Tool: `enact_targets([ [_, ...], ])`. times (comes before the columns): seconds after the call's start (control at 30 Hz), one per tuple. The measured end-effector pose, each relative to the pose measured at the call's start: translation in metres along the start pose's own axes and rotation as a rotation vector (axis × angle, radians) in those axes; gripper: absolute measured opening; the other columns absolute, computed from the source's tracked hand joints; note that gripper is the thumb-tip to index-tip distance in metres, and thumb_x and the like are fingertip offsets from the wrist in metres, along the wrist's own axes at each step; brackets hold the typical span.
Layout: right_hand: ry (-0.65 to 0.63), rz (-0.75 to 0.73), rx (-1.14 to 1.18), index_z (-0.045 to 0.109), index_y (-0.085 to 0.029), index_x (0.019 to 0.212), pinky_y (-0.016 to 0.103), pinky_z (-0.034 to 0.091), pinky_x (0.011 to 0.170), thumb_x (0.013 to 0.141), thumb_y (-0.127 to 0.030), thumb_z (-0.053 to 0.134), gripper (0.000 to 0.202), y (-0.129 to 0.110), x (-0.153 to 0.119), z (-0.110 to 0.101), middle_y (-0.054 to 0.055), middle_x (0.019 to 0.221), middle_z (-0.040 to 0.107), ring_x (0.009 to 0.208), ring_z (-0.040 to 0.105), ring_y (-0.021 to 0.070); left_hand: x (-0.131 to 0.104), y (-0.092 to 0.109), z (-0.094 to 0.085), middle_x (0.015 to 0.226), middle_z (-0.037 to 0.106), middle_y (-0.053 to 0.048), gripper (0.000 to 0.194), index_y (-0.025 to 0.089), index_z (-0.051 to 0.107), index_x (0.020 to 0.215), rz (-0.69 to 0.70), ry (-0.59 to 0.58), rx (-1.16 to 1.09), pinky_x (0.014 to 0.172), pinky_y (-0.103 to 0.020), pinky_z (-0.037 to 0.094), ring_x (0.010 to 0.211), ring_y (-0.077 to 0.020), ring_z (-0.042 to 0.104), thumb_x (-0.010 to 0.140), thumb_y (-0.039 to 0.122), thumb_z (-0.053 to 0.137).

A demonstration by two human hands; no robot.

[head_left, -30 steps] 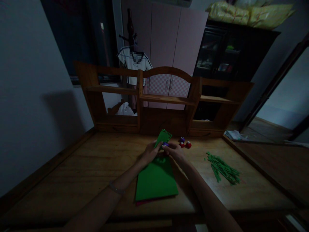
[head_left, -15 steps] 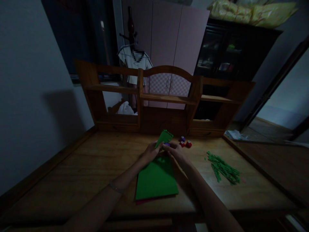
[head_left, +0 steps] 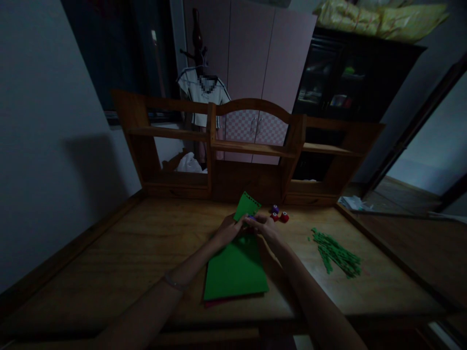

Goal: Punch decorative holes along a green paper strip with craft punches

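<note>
A piece of green paper [head_left: 246,206] with a row of small cut-outs along its far edge stands up from between my hands. My left hand [head_left: 229,230] is closed on its lower left part. My right hand [head_left: 268,228] is closed around a small purple paper punch [head_left: 251,217], mostly hidden by the fingers, at the paper's right side. The fingertips of both hands meet there. Below them lies a stack of green sheets [head_left: 237,274], with a pinkish-red sheet showing under its near edge.
Just right of my right hand stand a purple punch [head_left: 275,209] and two red ones, including a red punch [head_left: 284,217]. Thin green paper strips [head_left: 337,255] lie heaped on the right of the wooden desk [head_left: 146,243]. A wooden shelf [head_left: 255,148] borders the back.
The green paper has tilted slightly, its top edge now a little higher and further left. Both hands stay at nearly the same place.
</note>
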State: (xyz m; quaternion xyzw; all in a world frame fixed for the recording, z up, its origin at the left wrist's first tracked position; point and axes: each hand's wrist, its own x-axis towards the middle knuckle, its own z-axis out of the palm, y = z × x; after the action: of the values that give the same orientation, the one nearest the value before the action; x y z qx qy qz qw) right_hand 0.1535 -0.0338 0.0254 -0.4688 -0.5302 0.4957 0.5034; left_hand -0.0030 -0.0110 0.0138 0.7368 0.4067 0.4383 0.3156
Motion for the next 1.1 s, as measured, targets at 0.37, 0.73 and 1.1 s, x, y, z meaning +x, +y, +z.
enact_targets([
  [0.37, -0.068, -0.080, -0.021, 0.067, -0.015, 0.082, 0.023, 0.034, 0.054, 0.065, -0.048, 0.070, 0.037, 0.010, 0.004, 0.001, -0.002, 0.062, 0.057, 0.055, 0.048, 0.0099, 0.001, 0.003, -0.004, 0.081, 0.070, -0.006, 0.046, 0.015, 0.068, 0.090, -0.083, 0.093, -0.011, 0.071, -0.026, 0.046, 0.080, -0.0200, 0.063, 0.086, 0.052, 0.040],
  [0.73, -0.088, -0.067, -0.036, 0.067, -0.018, 0.083, 0.025, 0.036, 0.056, 0.065, -0.047, 0.071, 0.034, 0.004, 0.001, 0.002, 0.001, 0.072, 0.061, 0.060, 0.052, 0.0122, -0.002, 0.006, -0.004, 0.061, 0.064, -0.003, 0.046, 0.015, 0.068, 0.080, -0.108, 0.104, -0.035, 0.060, -0.024, 0.043, 0.068, -0.0185, 0.061, 0.084, 0.054, 0.043],
  [1.1, -0.113, -0.106, 0.017, 0.064, -0.017, 0.077, 0.026, 0.038, 0.060, 0.064, -0.045, 0.072, 0.032, -0.003, -0.004, 0.004, 0.001, 0.072, 0.060, 0.065, 0.054, 0.0145, 0.002, 0.001, -0.003, 0.056, 0.058, -0.002, 0.047, 0.014, 0.066, 0.073, -0.099, 0.106, 0.019, 0.056, -0.023, 0.037, 0.062, -0.0156, 0.057, 0.082, 0.055, 0.045],
])
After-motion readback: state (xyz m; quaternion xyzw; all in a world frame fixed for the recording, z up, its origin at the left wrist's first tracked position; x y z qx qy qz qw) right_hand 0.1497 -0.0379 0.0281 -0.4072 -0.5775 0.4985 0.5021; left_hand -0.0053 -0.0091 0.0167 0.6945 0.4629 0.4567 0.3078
